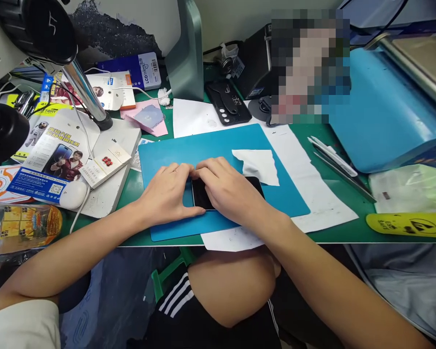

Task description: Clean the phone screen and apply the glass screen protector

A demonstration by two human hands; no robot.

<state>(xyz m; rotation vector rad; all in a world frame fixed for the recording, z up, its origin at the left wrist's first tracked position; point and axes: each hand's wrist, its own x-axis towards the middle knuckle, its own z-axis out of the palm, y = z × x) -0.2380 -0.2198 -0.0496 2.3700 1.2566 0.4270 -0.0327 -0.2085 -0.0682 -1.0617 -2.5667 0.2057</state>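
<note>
A dark-screened smartphone point(202, 196) lies flat on a blue work mat point(174, 165), partly covered by my hands. My left hand point(167, 191) grips its left end, with the thumb along the near edge and the fingers bent at the far side. Over the phone's middle, my right hand point(227, 186) is closed, its curled fingertips meeting my left fingers near the far left corner. Whatever those right fingertips pinch is hidden. A creased white tissue point(257, 164) rests on the mat just behind the phone's right end.
White paper point(312, 194) lies under the mat. Tweezers point(343, 169) and a yellow strip point(407, 225) lie right, near a blue machine point(363, 106). A black phone case point(228, 103) is behind. Leftward stand a metal post point(85, 92), a cigarette pack point(107, 162) and packaging point(54, 150).
</note>
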